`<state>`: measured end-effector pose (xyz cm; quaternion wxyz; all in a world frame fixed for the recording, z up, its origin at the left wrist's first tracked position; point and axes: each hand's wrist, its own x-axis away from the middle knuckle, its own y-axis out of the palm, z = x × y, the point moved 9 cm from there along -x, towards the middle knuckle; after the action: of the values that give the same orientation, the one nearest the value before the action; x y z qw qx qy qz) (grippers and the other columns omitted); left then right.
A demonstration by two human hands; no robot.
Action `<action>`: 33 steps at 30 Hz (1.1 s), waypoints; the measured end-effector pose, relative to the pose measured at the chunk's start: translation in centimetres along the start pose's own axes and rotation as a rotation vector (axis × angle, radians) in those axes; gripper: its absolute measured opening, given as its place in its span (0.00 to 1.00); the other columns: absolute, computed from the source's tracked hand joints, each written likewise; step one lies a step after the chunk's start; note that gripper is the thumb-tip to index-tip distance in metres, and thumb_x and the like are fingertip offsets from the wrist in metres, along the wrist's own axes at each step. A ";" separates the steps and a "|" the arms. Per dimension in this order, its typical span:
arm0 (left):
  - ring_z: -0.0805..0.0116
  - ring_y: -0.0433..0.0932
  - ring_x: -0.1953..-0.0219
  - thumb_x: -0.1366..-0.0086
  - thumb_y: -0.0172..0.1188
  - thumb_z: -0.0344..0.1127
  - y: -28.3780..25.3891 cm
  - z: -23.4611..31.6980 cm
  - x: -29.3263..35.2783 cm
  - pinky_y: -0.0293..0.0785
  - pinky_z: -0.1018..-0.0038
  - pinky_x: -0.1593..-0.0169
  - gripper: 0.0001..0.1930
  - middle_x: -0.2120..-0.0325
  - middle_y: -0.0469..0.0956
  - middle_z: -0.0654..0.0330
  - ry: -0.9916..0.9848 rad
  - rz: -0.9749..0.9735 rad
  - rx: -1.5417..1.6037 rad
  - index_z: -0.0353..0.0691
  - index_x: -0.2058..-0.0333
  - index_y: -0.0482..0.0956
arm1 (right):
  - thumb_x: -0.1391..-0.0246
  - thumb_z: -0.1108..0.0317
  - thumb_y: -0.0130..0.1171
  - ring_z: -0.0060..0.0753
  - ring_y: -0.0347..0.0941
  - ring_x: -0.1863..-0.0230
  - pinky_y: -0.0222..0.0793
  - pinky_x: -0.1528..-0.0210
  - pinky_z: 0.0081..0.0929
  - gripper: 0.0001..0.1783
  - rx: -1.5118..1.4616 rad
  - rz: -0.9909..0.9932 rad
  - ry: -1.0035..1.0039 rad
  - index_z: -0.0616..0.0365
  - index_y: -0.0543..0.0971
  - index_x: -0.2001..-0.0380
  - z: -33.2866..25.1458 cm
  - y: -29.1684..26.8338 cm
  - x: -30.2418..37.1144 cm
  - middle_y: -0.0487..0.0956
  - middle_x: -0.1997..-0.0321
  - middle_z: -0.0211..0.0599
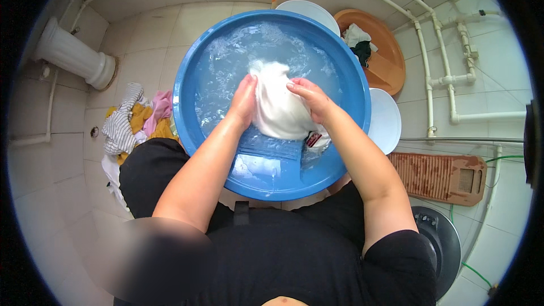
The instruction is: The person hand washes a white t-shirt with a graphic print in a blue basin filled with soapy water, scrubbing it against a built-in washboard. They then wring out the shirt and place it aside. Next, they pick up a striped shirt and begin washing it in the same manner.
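Observation:
A wet white cloth [279, 107] is bunched between my two hands over a large round blue basin [181, 102]. My left hand [243, 101] grips its left side, fingers pressed against the fabric. On the other side my right hand [310, 100] is closed on its upper right edge, thumb on top. Soapy water [238, 51] with foam fills the basin around the cloth. Below the cloth lies the basin's built-in ridged washboard [269, 146]. A small packet with a dark red label [313, 139] rests in the corner compartment beside my right forearm.
A pile of striped, yellow and pink clothes [141, 116] lies on the tiled floor at left. An orange-brown basin [391, 68] holds white and dark cloths at the back right. White basins [385, 122], a brown washboard [439, 177] and wall pipes [426, 73] stand on the right.

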<state>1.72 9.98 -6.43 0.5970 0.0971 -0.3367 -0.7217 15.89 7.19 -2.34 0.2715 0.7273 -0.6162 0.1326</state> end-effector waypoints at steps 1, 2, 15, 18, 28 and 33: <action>0.61 0.62 0.46 0.39 0.48 0.52 -0.3 -0.8 -0.3 0.59 0.67 0.44 0.30 0.49 0.64 0.50 -0.071 -0.013 0.163 0.34 0.47 0.59 | 0.52 0.59 0.58 0.27 0.66 0.54 0.60 0.51 0.24 0.23 -0.057 -0.057 0.001 0.59 0.68 0.56 -1.8 2.6 2.6 0.71 0.56 0.35; 0.60 0.63 0.47 0.38 0.45 0.52 1.3 -0.4 0.8 0.60 0.65 0.45 0.29 0.50 0.65 0.50 -0.177 0.005 0.250 0.36 0.47 0.59 | 0.52 0.59 0.57 0.27 0.66 0.55 0.60 0.50 0.23 0.21 -0.078 -0.094 -0.035 0.59 0.69 0.57 -2.1 3.6 4.1 0.71 0.56 0.35; 0.57 0.73 0.60 0.42 0.51 0.44 6.1 5.6 7.9 0.67 0.64 0.55 0.17 0.63 0.73 0.49 0.148 -0.167 -1.127 0.37 0.60 0.72 | 0.55 0.53 0.55 0.48 0.63 0.50 0.59 0.48 0.36 0.21 0.895 0.207 -0.605 0.57 0.72 0.63 -1.2 5.1 10.1 0.68 0.55 0.44; 0.46 0.69 0.59 0.47 0.54 0.39 9.6 6.6 13.8 0.64 0.58 0.53 0.15 0.61 0.71 0.45 0.777 -0.033 -1.610 0.37 0.62 0.74 | 0.59 0.53 0.54 0.51 0.62 0.52 0.58 0.51 0.45 0.21 1.302 0.352 -0.874 0.56 0.73 0.64 -0.6 7.3 12.7 0.68 0.55 0.43; 0.47 0.72 0.61 0.40 0.44 0.47 3.0 3.2 4.4 0.66 0.60 0.60 0.18 0.65 0.74 0.47 0.043 0.026 -1.475 0.39 0.65 0.75 | 0.49 0.51 0.41 0.48 0.72 0.63 0.67 0.60 0.40 0.21 1.244 0.397 -0.276 0.55 0.76 0.76 -0.1 3.6 4.0 0.77 0.67 0.42; 0.51 0.74 0.60 0.42 0.49 0.52 -4.1 2.7 2.1 0.67 0.64 0.57 0.25 0.63 0.75 0.46 -0.014 0.489 -1.160 0.33 0.59 0.70 | 0.51 0.42 0.40 0.52 0.65 0.48 0.59 0.47 0.36 0.34 0.722 0.394 0.111 0.62 0.74 0.58 1.6 -1.3 0.6 0.71 0.53 0.55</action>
<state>-3.59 9.23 -6.33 0.6980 -0.3272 0.0931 -0.6302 17.04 5.86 -3.64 0.0011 0.6358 -0.6419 0.4286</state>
